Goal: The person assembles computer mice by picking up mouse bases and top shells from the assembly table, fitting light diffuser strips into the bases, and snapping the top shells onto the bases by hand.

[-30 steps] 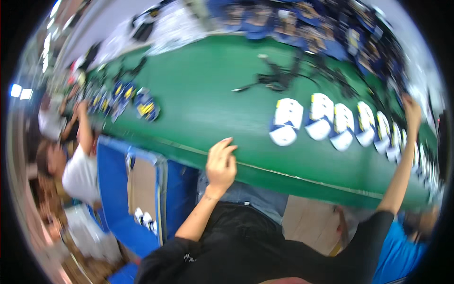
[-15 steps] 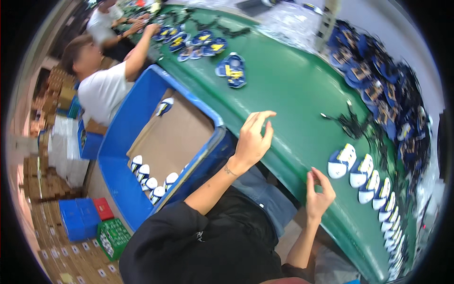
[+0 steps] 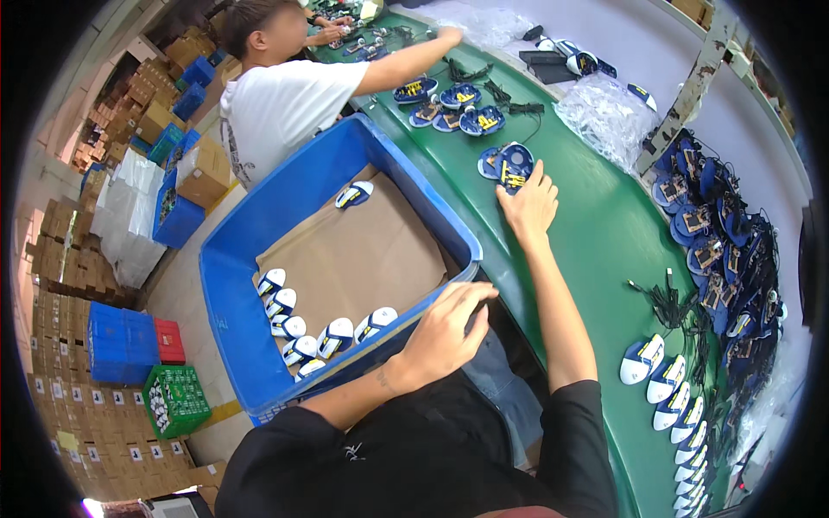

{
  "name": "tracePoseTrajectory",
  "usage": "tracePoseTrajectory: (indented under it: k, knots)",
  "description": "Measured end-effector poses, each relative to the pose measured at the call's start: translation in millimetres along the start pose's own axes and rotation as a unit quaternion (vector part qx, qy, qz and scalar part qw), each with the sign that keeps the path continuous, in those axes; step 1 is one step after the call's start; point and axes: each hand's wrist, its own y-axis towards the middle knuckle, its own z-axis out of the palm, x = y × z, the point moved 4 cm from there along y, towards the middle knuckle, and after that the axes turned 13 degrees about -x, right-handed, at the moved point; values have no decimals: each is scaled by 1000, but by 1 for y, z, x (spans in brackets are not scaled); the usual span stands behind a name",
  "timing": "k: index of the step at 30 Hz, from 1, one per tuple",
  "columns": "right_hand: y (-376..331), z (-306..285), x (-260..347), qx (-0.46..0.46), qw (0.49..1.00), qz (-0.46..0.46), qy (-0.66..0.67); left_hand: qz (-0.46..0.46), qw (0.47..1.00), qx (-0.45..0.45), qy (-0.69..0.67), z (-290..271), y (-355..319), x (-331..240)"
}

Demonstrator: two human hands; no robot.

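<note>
My right hand [image 3: 528, 207] reaches out over the green table, thumb and fingers closing round the near edge of a blue mouse shell [image 3: 516, 158] with yellow parts inside. A second blue piece lies against that shell on its left. My left hand [image 3: 440, 335] is bent in front of me by the near right corner of the blue bin [image 3: 345, 142], fingers and thumb apart, nothing visible in it. White-and-blue mouse shells [image 3: 335, 337] lie in the bin on brown cardboard, several at the near end and one [image 3: 354, 195] farther off.
White-and-blue shells [image 3: 643, 358] form a row along the table's right side, beside black cables [image 3: 669, 302] and a heap of blue shells with circuit boards [image 3: 708, 250]. More open shells [image 3: 462, 97] lie farther up. A co-worker [image 3: 289, 112] reaches across beyond the bin. A metal post [image 3: 691, 95] stands behind.
My right hand has gone from the table's near edge forward to the blue shell. My left hand has drawn back toward the bin's corner. The view has turned left.
</note>
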Motion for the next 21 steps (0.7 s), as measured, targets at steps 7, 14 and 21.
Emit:
tracePoseTrajectory:
  k: [7,14,21]
  knots:
    - [-28,-39,-43,-77,992,15,96,95,990,53,85,17,83,51]
    - [-114,-140,-118,-136,973,180,48,-60,940,91,325,115,204,172]
    - [-159,-181,-135,-137,977,158,-46,-85,929,114,342,149,219,193]
